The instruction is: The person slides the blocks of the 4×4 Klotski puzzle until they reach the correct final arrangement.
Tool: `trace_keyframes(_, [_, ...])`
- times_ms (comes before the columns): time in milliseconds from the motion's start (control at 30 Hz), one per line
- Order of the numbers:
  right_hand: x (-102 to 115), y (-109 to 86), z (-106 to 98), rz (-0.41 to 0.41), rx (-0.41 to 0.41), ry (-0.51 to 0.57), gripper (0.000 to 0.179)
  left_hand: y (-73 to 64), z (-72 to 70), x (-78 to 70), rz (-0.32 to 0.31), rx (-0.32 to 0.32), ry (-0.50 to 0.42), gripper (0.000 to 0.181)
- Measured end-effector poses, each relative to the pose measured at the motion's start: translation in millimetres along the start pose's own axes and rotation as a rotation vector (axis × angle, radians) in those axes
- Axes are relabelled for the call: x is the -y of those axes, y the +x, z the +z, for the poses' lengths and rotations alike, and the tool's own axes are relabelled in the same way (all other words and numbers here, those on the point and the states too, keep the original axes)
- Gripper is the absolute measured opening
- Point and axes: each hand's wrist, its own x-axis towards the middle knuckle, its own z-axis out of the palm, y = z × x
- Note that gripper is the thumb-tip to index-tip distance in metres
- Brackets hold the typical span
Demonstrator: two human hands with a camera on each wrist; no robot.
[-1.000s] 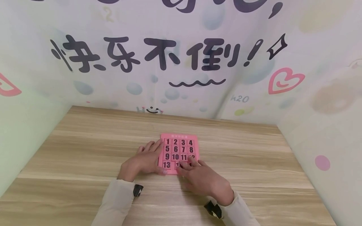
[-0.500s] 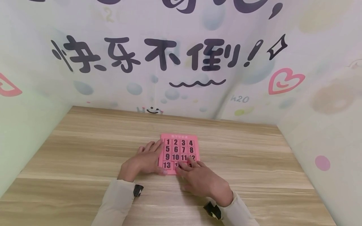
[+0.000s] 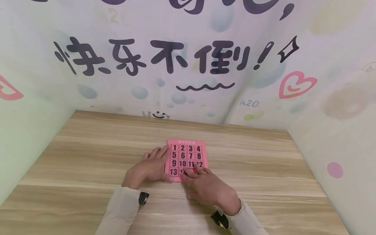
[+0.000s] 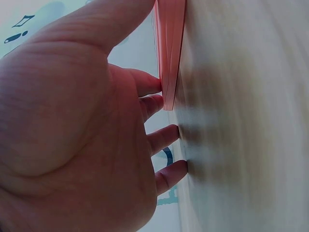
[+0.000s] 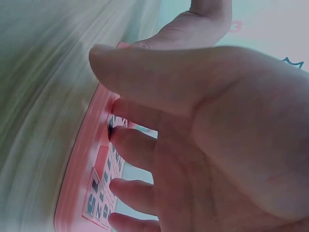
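A pink number slide puzzle [image 3: 192,142] lies flat on the wooden table, its tiles 1 to 13 in rows. My left hand [image 3: 151,166] touches the puzzle's left side, thumb by the lower left corner. In the left wrist view, two fingertips meet the pink edge and the others reach down to the table. With fingertips on the lower rows, my right hand [image 3: 210,187] presses a bottom-row tile beside 13; fingers partly cover its number. In the right wrist view, a tile reading 15 [image 5: 91,203] sits in the corner, with a vacant slot between it and the pressed tile.
The wooden table [image 3: 102,140] extends around the puzzle on all sides. Behind it stands a white printed backdrop [image 3: 158,98] with dark lettering, and pale walls close in both sides. Black straps [image 3: 220,219] sit at the wrists.
My right fingers have slid slightly left, and the bottom-row tile under them has moved left against 13, closing the gap there. My left hand has stayed put.
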Motion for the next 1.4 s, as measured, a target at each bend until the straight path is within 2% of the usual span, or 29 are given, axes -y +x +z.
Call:
trace_keyframes(633, [-3, 0.7, -1, -0.026, -0.001, 0.016, 0.063, -0.6, -0.8, 1.8, 0.012, -0.006, 0.010, 0.111])
trace_keyframes(833, [-12, -2.2, -4, -0.029, -0.013, 0.029, 0.053, -0.7, -1.1, 1.4, 0.016, -0.003, 0.003, 0.111])
trace_keyframes(1100, [-31, -12.6, -2, -0.028, -0.061, 0.046, 0.054, -0.4, 1.6, -0.1, -0.006, 0.005, -0.007, 0.112])
trace_keyframes(1400, [-46, -27.4, 0, 0.005, -0.038, 0.077, 0.056, 1.4, 1.3, -1.4, -0.028, -0.003, -0.009, 0.113])
